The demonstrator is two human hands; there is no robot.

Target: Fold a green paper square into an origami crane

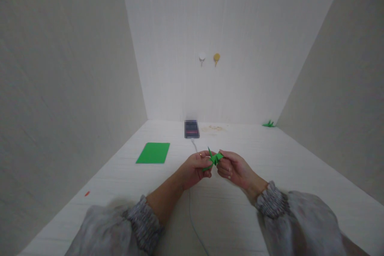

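Observation:
A small folded green paper figure (pixel 215 158) is held between both hands above the white table (pixel 270 160). My left hand (pixel 196 169) pinches its left side, fingers curled, a ring on one finger. My right hand (pixel 232 168) pinches its right side with thumb and fingers pressed together. Both arms wear grey sleeves pushed up at the wrist.
A flat green paper sheet (pixel 153 153) lies on the table to the left. A dark phone-like device (pixel 191 129) with a white cable (pixel 192 208) lies behind the hands. Another green folded figure (pixel 269 124) sits at the far right corner. Two wall hooks (pixel 209 58) hang above. Walls enclose three sides.

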